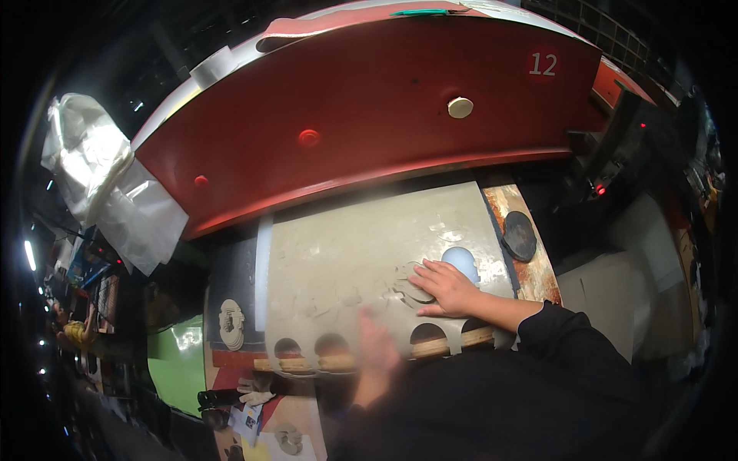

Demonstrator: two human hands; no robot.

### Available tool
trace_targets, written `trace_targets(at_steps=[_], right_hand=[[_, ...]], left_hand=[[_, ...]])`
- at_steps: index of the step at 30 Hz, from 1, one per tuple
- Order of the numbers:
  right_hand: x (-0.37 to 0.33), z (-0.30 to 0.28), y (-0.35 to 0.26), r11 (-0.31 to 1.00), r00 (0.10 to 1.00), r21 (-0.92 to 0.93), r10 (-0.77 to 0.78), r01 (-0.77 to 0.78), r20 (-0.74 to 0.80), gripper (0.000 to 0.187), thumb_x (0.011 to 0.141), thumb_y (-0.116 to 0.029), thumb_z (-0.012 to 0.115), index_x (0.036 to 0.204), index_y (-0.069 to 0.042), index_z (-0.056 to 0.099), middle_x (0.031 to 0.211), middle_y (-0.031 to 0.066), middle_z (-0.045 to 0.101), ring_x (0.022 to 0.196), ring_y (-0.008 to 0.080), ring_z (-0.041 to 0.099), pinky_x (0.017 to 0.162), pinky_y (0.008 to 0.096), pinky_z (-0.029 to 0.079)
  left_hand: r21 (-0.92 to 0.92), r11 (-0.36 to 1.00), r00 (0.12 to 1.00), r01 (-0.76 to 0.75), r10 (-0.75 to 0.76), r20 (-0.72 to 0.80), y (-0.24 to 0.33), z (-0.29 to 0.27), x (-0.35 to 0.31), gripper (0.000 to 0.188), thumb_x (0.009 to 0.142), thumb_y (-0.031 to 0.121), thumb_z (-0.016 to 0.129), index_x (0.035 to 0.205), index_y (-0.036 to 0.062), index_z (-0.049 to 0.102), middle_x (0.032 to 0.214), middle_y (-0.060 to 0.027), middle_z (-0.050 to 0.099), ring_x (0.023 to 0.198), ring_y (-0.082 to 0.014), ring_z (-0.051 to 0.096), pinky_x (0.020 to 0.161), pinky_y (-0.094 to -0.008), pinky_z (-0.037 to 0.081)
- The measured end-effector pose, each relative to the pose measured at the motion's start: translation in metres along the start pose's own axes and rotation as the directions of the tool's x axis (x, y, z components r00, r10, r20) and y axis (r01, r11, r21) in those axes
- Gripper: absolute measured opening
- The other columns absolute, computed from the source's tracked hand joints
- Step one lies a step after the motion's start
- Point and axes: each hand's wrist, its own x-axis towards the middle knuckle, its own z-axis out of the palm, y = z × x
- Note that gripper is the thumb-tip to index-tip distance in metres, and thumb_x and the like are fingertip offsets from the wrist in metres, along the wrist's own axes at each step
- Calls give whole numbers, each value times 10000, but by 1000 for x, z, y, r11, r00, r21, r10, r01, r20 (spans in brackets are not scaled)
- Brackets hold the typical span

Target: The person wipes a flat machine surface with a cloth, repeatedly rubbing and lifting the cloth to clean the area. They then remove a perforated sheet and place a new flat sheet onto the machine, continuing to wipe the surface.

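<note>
A large grey-beige sheet (pixel 346 238) lies on the work surface, with several rounded cut-outs along its near edge. My right hand (pixel 447 289) rests palm down on the sheet, fingers spread. Beneath and beside its fingertips is a small grey-beige shaped piece (pixel 409 284), partly covered by the hand. Just beyond that hand, a rounded opening shows a light blue surface (pixel 461 263). My left hand (pixel 377 343) is smeared by motion over the near edge, between the cut-outs; its fingers cannot be made out.
A red machine beam (pixel 369 100) spans the far side. A dark oval block (pixel 519 236) lies on a worn board at the right. At the left is a stack of grey-beige cut pieces (pixel 231 326). Clear plastic sheeting (pixel 146 207) hangs farther left; a pale glove (pixel 255 393) lies near left.
</note>
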Motion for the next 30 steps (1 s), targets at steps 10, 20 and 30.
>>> trace_targets(at_steps=[10, 20, 30], right_hand=[[7, 3, 0, 998, 998, 18, 57, -57, 32, 636, 815, -421, 699, 1331, -97, 515, 1326, 201, 547, 1276, 422, 461, 1067, 502, 340], [27, -10, -13, 950, 950, 98, 281, -296, 138, 605, 837, -472, 626, 1283, -71, 548, 1277, 184, 587, 1250, 394, 493, 1032, 479, 371], [20, -16, -22, 992, 992, -18, 122, -122, -4, 429, 692, -80, 676, 1119, -111, 649, 1191, 115, 637, 1078, 296, 606, 803, 401, 509]], left_hand=[[-89, 996, 1000, -7, 9, 25, 2, -15, 9, 674, 764, 61, 571, 1374, 248, 354, 1437, -139, 374, 1325, -371, 369, 1103, -539, 317], [-217, 976, 998, 16, -1, 68, 12, 1, 15, 676, 756, 80, 585, 1370, 247, 358, 1434, -151, 365, 1327, -375, 362, 1105, -546, 314], [-18, 998, 998, 62, -62, -24, 15, -15, 4, 619, 809, 125, 563, 1383, 189, 342, 1396, -153, 398, 1301, -347, 392, 1074, -520, 349]])
